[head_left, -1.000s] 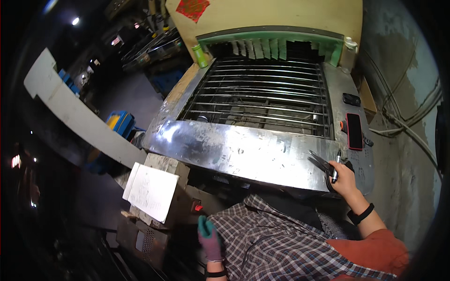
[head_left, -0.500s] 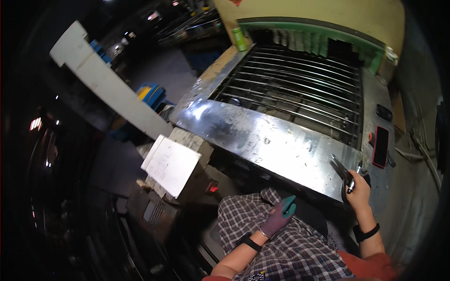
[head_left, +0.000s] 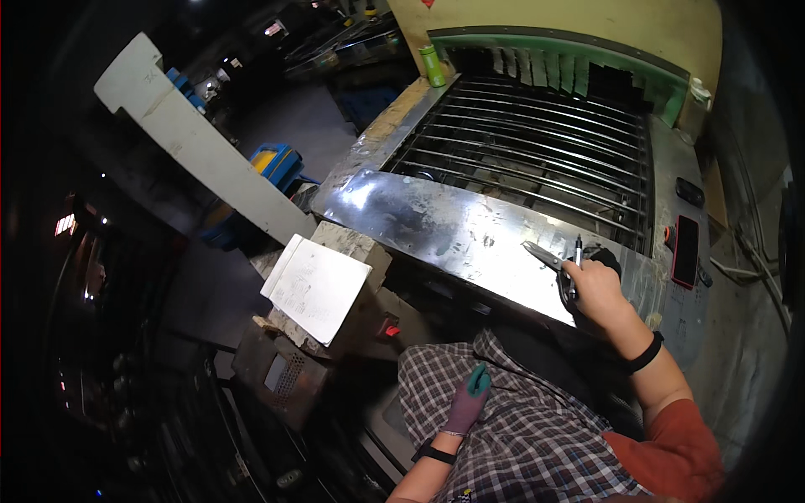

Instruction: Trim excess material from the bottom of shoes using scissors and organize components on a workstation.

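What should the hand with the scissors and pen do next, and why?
Probably set the scissors flat on the metal sheet. The right hand rests at the sheet's near edge with both the scissors and a pen in one grip, blades out over the metal. The gloved left hand lies on the checked shirt, so it isn't helping.

You face a yellow machine (head_left: 587, 21) with a green-edged opening; left of it the dim concrete floor (head_left: 285, 117) runs back, crossed by a white beam (head_left: 193, 142) beside a blue-and-yellow cart (head_left: 272, 163)
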Motion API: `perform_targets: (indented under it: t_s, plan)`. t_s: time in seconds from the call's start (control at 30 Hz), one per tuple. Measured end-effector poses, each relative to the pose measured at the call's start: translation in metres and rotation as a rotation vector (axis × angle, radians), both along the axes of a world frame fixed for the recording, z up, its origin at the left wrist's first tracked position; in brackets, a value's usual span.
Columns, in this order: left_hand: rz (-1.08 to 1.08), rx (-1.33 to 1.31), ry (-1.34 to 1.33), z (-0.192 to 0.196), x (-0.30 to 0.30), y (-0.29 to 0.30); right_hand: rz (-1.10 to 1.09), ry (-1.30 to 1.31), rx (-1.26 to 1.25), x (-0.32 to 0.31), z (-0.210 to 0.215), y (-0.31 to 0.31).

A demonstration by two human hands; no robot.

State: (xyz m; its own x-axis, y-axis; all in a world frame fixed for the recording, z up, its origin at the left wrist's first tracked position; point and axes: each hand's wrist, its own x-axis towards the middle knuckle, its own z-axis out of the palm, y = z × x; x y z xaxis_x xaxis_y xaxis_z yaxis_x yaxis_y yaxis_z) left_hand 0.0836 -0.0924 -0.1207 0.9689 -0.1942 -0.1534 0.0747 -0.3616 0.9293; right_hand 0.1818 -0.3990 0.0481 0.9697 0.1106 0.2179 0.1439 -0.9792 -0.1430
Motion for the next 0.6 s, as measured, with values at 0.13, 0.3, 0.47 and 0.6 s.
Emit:
perform_targets:
  t_s: [0.13, 0.3, 0.47, 0.6]
  plan:
    - [-0.003, 0.036, 0.035, -0.004, 0.002, 0.006, 0.001, -0.043, -0.071, -0.012, 0.015, -0.001]
    - [-0.001, 0.114, 0.207, 0.011, 0.002, 0.01, 0.147, -0.249, 0.832, -0.04, 0.074, 0.032]
    - [-0.015, -0.01, 0.165, -0.028, 0.004, 0.015, 0.676, -0.582, 1.398, -0.091, 0.102, 0.07]
    - [-0.039, 0.051, 0.077, -0.026, 0.005, 0.014, 0.995, -0.963, 1.706, -0.11, 0.148, 0.1]
